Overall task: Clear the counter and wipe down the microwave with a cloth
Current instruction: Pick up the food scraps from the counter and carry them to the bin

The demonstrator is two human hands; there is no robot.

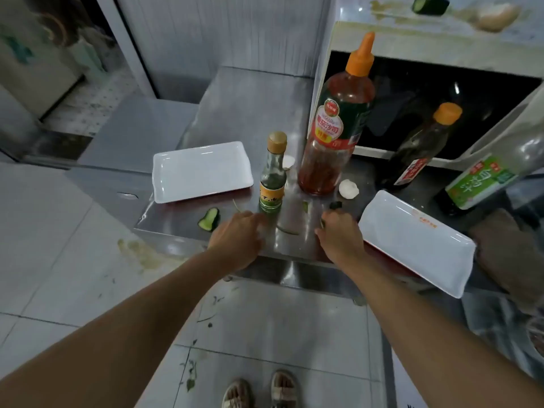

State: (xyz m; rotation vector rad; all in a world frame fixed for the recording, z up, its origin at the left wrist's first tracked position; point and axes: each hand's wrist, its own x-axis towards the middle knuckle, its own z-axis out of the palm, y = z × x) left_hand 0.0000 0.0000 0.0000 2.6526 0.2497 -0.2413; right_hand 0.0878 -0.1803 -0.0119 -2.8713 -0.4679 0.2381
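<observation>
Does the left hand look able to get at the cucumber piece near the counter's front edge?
Probably yes: the left hand sits just right of the cucumber piece, with only bare counter between them.

A steel surface [235, 92] fills the centre of the frame, its near edge toward the bottom. A white microwave [412, 48] with a dark glass door stands at the upper right, its top smeared and carrying a cucumber piece [429, 5] and an eggshell [497, 17]. Two white rectangular trays lie flat: one [201, 170] at centre left, another [418, 242] at lower right, overhanging the near edge. Between them stand a small clear bottle [272, 175] with a tan cap and a tall red sauce bottle [338, 122] with an orange nozzle. A dark bottle [418, 151] and a green-labelled bottle [485, 178] stand at right. A cucumber slice [209, 219] and an eggshell piece [348, 189] lie loose.
</observation>
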